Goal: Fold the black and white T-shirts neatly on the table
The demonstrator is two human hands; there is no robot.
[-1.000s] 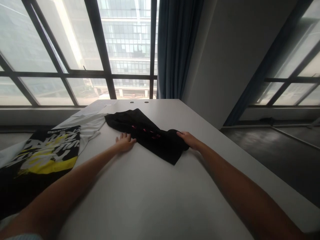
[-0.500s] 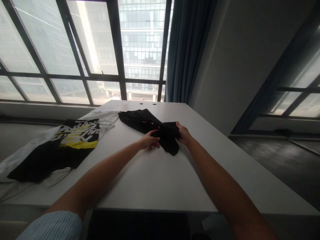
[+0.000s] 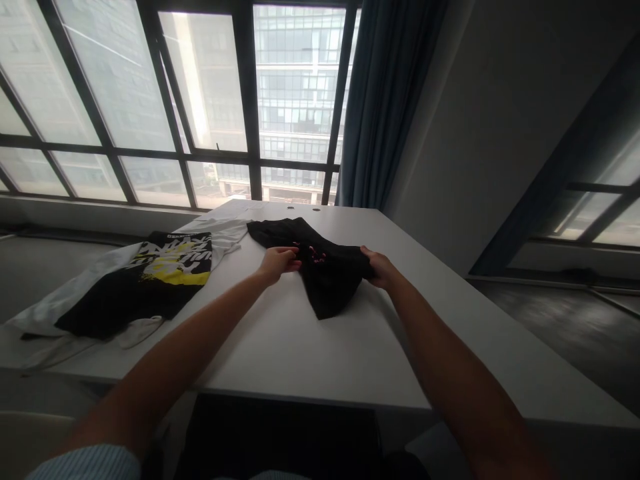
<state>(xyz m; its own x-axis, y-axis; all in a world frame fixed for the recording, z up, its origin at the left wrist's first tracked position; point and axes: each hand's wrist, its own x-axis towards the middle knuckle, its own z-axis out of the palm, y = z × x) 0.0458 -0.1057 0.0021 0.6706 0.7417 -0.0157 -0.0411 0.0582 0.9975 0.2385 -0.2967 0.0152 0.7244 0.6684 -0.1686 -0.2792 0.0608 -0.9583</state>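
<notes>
On white table (image 3: 300, 347): L hand (image 3: 277, 261) & R hand (image 3: 379, 267) both pinch black garment (image 3: 327, 280); printed tee (image 3: 150, 280) lies left, apart.

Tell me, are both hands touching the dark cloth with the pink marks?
Touching. The head view shows the left hand pinching one edge of the black garment and the right hand gripping its other side.
</notes>
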